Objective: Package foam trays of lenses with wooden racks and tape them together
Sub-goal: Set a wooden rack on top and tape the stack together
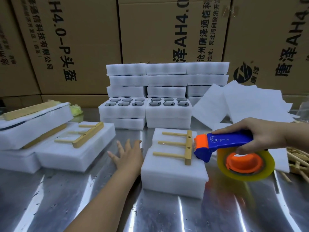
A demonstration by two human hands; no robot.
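Note:
A white foam tray stack (173, 174) sits in the middle of the steel table with a wooden rack (182, 146) lying flat on top. My right hand (260, 134) grips a blue and orange tape dispenser (222, 144), whose orange head touches the right end of the rack. A roll of clear yellowish tape (245, 163) hangs under the dispenser. My left hand (128, 154) is spread with straight fingers against the left side of the stack.
Two finished foam packs with racks (76, 146) lie at the left. Stacked foam trays (167, 84), some showing lenses (167, 102), stand behind. Loose foam sheets (242, 102) and spare wooden racks (299, 161) are at the right. Cardboard boxes (167, 30) wall the back.

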